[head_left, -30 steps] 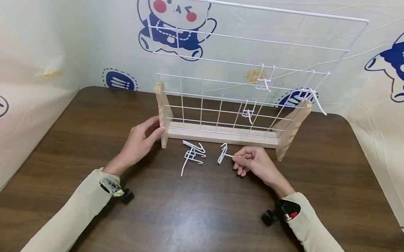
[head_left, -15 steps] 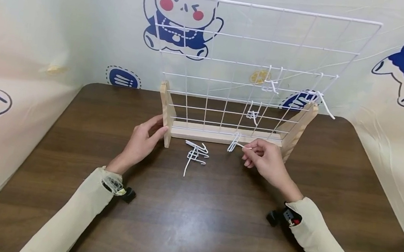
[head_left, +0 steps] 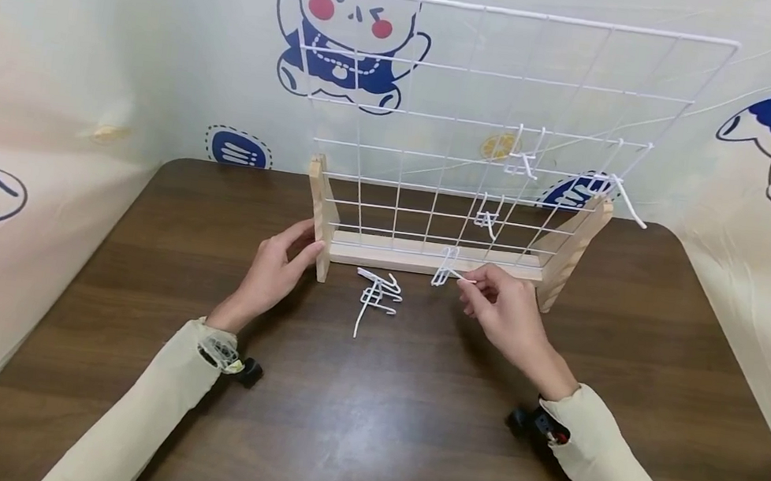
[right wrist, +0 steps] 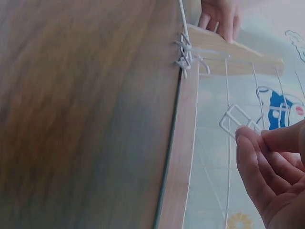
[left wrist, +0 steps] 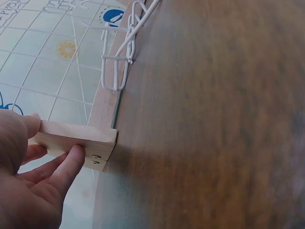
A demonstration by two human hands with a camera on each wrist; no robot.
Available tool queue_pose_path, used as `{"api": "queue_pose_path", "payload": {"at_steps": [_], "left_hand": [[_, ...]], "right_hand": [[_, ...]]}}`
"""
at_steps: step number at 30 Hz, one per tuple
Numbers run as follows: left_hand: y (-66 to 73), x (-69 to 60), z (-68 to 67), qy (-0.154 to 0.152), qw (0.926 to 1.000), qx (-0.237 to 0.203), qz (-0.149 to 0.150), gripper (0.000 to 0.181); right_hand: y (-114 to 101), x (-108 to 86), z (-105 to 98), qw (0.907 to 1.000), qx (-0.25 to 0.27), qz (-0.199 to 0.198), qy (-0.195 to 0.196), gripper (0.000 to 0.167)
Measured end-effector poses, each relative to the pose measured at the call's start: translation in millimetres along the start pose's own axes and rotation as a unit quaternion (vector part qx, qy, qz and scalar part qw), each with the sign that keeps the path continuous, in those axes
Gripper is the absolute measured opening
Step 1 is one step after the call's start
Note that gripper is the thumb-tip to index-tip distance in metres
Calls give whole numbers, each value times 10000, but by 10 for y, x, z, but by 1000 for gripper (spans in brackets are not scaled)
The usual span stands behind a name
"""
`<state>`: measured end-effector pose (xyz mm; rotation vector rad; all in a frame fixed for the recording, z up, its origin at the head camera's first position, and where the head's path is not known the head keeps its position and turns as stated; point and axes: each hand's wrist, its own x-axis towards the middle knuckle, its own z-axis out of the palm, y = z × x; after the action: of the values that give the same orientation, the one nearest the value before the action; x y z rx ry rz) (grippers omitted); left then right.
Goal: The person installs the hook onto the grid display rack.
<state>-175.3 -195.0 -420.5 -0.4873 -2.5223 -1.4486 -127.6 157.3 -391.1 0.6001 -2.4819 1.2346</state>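
Observation:
A white wire grid rack (head_left: 396,208) stands upright between two wooden side supports. My left hand (head_left: 275,275) holds the left wooden support (head_left: 321,217); in the left wrist view its fingers (left wrist: 71,167) lie against the outer face of that support. Between thumb and fingertips my right hand (head_left: 503,305) pinches the prong of a white wire hook (head_left: 444,269). That hook is in front of the rack's low part, near the wooden base bar (head_left: 391,255). From the head view I cannot tell whether it touches the grid. Loose white hooks (head_left: 374,295) lie tangled on the table between my hands.
Three white hooks hang on the grid: an upper one (head_left: 523,161), a lower one (head_left: 486,219) and one at the right edge (head_left: 620,189). The right wooden support (head_left: 572,258) stands beyond my right hand. A patterned cloth (head_left: 186,51) hangs behind the brown table (head_left: 350,427).
My right hand has lifted the hook from near the tabletop, forward towards the rack's lower wires. My left hand keeps its hold on the support. The head view has shifted slightly.

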Motion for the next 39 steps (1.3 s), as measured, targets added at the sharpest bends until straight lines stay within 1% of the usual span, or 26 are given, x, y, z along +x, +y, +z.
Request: {"api": "queue_pose_path", "payload": {"at_steps": [5, 8, 15, 25, 26, 28, 33, 35, 39], "left_hand": [[13, 8, 16, 17, 10000, -19, 8, 43], [1, 7, 12, -1, 10000, -16, -9, 42], [-15, 8, -22, 27, 10000, -28, -12, 42], [-17, 22, 22, -13, 10000, -32, -37, 42], [-14, 18, 21, -9, 10000, -38, -34, 43], [60, 7, 14, -17, 10000, -57, -35, 42], [63, 7, 2, -6, 9999, -91, -45, 42], [-4, 13, 6, -20, 10000, -77, -49, 43], [-10, 15, 6, -60, 10000, -69, -39, 44]], "right_hand": [[-74, -4, 54, 9974, -438, -551, 128, 5], [-126, 14, 93, 9951, -648, -714, 218, 6], [-229, 106, 171, 9913, -951, -863, 284, 4], [-372, 297, 259, 9821, -1215, -1316, 577, 4], [-382, 315, 272, 9811, -1242, -1354, 612, 5], [-402, 351, 294, 9790, -1305, -1413, 673, 6], [-446, 441, 332, 9749, -1438, -1485, 828, 7], [-461, 471, 341, 9731, -1510, -1501, 887, 6], [-464, 523, 351, 9710, -1583, -1498, 980, 6]]}}
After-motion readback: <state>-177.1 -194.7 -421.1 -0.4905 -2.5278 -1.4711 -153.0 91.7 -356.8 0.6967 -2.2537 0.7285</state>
